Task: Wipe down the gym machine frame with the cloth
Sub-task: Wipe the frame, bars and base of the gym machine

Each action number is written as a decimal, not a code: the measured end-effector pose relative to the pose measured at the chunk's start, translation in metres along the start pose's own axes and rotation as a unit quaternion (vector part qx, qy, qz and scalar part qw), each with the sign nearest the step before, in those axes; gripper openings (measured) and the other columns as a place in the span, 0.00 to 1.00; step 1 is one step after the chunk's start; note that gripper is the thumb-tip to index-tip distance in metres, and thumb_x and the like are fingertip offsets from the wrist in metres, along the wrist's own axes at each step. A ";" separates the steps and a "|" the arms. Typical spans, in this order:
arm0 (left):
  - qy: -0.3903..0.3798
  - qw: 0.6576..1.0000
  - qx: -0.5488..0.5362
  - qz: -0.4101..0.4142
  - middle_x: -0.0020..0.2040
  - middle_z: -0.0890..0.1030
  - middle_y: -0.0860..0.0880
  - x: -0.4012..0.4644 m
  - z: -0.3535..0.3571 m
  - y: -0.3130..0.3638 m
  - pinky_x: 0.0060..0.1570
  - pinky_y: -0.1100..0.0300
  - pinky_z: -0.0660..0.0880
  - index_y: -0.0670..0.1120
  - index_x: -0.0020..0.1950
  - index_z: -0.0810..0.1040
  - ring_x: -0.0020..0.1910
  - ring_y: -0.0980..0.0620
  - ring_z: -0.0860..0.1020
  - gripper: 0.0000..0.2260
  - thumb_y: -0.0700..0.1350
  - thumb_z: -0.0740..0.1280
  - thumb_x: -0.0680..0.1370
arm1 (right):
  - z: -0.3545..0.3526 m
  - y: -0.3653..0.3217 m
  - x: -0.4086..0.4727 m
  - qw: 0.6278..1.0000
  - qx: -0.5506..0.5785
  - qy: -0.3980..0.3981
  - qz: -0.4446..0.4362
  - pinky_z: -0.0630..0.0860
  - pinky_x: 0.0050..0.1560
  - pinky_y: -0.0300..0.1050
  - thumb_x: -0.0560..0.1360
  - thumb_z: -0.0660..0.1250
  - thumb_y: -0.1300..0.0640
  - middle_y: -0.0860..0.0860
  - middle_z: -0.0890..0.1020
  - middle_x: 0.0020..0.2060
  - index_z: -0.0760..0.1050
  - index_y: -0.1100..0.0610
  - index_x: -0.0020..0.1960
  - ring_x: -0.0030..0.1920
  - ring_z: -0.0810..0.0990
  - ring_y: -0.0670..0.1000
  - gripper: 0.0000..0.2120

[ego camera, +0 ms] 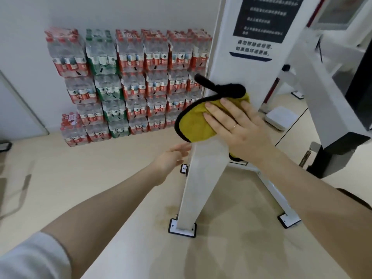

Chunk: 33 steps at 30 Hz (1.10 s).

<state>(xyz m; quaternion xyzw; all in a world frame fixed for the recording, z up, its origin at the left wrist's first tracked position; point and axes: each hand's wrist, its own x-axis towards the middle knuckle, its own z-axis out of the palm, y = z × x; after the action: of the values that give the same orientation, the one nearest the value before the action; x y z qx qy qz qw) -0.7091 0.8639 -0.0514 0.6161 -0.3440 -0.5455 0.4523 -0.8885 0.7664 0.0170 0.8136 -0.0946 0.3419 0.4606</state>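
Your right hand (239, 127) presses the yellow cloth (193, 123) flat-fingered against the white frame upright (203, 174), which runs top to bottom, leaning slightly. Your left hand (171, 158), fingers loosely straight, reaches beside the upright; its fingertips are blurred, contact unclear.

View count: one, worn on my head; no second view, so no shared area.
Vantage: my eye level, standing right at the white machine frame (203, 178).
Facing: forward and down, toward the floor (112, 178) and the frame's foot plate (182, 230).
Nearness: close; my forearms fill the lower picture, my hands mid-picture.
Lens: wide-angle, straight edges bow near the borders.
Far field: wall and stacked bottle packs (128, 83), upper left.
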 end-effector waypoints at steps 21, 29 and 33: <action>0.041 0.977 -0.208 -0.037 0.66 0.72 0.47 0.027 -0.008 -0.121 0.65 0.53 0.64 0.46 0.66 0.71 0.64 0.49 0.70 0.22 0.36 0.49 0.75 | 0.057 -0.169 -0.160 0.949 0.047 -0.268 -0.162 0.45 0.74 0.47 0.77 0.53 0.66 0.47 0.71 0.68 0.73 0.57 0.67 0.67 0.69 0.48 0.20; 0.133 0.975 -0.158 -0.082 0.51 0.80 0.50 0.038 -0.031 -0.223 0.55 0.56 0.73 0.45 0.61 0.73 0.51 0.49 0.77 0.16 0.37 0.53 0.77 | 0.074 -0.197 -0.149 0.968 0.030 -0.236 -0.076 0.55 0.72 0.51 0.78 0.56 0.63 0.55 0.73 0.67 0.71 0.63 0.66 0.69 0.66 0.53 0.17; 0.125 0.975 -0.162 -0.089 0.49 0.79 0.48 0.073 -0.029 -0.280 0.50 0.58 0.74 0.45 0.62 0.70 0.43 0.50 0.78 0.14 0.38 0.54 0.78 | 0.107 -0.250 -0.184 0.959 0.024 -0.267 -0.090 0.56 0.71 0.54 0.78 0.51 0.65 0.58 0.81 0.56 0.78 0.65 0.55 0.64 0.73 0.59 0.18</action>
<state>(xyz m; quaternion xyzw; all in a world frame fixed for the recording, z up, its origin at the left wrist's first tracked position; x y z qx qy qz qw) -0.6873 0.9012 -0.3385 0.6259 -0.1351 -0.5510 0.5351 -0.8587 0.7890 -0.3090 0.8911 -0.1323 0.0717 0.4282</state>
